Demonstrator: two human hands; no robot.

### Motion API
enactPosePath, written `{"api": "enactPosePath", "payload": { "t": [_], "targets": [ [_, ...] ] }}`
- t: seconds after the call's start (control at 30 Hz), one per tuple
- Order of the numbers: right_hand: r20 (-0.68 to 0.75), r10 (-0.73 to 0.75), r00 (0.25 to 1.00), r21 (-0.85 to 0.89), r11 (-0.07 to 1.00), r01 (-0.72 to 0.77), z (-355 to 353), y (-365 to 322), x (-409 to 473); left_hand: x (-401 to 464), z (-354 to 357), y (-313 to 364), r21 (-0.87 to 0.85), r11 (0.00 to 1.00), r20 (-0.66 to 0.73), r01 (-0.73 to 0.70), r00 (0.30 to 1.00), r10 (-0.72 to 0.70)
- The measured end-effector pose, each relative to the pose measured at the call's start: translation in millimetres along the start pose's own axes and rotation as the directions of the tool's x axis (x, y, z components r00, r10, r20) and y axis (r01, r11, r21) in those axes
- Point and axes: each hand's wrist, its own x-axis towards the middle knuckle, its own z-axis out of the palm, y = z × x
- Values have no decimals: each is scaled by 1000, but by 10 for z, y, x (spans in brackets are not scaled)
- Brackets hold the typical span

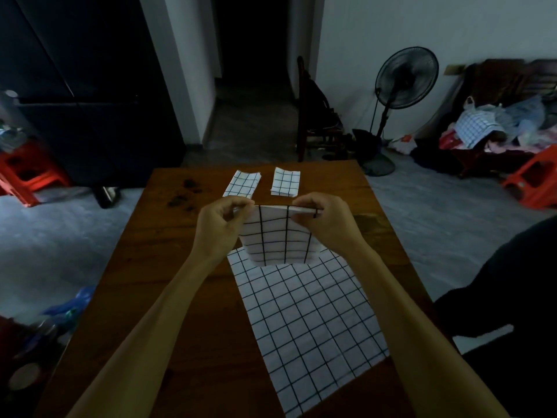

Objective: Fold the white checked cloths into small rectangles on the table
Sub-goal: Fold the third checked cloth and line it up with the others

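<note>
White cotton-like fabric with a black grid pattern makes up the folded cloth (278, 236) held above the wooden table (168, 267). The left hand (218, 227) pinches the cloth's upper left corner between thumb and curled fingers, and the right hand (324, 220) pinches the upper right corner in the same manner; the top edge runs taut and level between the two hands. The cloth hangs down from that edge in several layers, and its lower edge overlaps the far end of a flat checked cloth (310, 321), which lies spread open on the table nearer the person; whether the two touch cannot be told. Both forearms extend forward over the table, the right one crossing the edge of the flat cloth. At the far end of the table lie two small folded rectangles of the same fabric: the left folded cloth (242, 184) and the right folded cloth (285, 181), side by side with a narrow gap between them. Dark smudges (185, 193) mark the tabletop left of these. A standing fan (405, 78) stands on the floor beyond the table, and a red plastic stool (25, 173) is at the far left.
</note>
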Motion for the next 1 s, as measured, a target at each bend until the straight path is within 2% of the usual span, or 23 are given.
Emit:
{"api": "enactPosePath", "payload": {
  "t": [0.13, 0.27, 0.57, 0.77, 1.0],
  "targets": [
    [-59, 125, 990, 132, 984, -116, -38, 7, -39, -6, -47, -27, -35, 999, -85, 18, 996, -21],
    [-109, 182, 977, 202, 966, -158, -25, 29, -81, -13, -59, -39, -62, 997, -132, 36, 990, -44],
    [-155, 167, 974, 182, 973, -138, 12, 23, -7, 2, -55, -37, -14, 999, -110, 46, 993, -47],
    [-153, 165, 974, 220, 967, -129, 24, 30, -5, 16, -30, -41, 62, 998, -93, -9, 996, 15],
    [-167, 99, 981, 115, 990, -80, 23, 53, 5, -2, -3, 28, 66, 998, -138, -21, 990, 30]
  ]
}}
